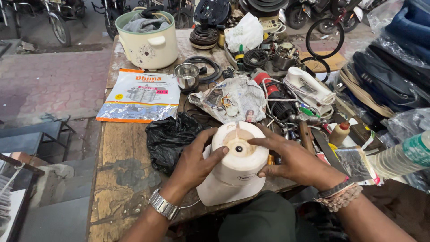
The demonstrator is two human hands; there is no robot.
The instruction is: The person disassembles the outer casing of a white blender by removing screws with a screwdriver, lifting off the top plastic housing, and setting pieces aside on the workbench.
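Both hands are working on a white mixer base (237, 163) that is lying tipped at the near edge of the table (121, 175), its round underside facing up toward the camera. The left hand (195, 159) is cupping the left side of the base, thumb pressing on the rim of the round face, fingers wrapped behind it. The right hand (291, 159) is lying spread over the right side, forefinger stretched across to the small dark hub at the centre of the face, thumb tucked under the body. Neither hand is holding a tool.

As for progress, this is looking like an early stage, judging by the housing sitting whole and closed with no screws or parts lying loose beside it (any opening or repair seems still ahead).

A crumpled black plastic bag (170, 136) is lying just left of the base, touching the left hand. Behind it a clear bag with wires and small parts (233, 101) is sitting mid-table. A printed foil packet (141, 96) is lying flat toward the left edge, with a small steel cup (187, 76) just beside it. A cream cooker pot (148, 38) is standing at the far left corner. A white iron (309, 87), a small glue bottle (339, 133) and tangled cables are crowding the right side.
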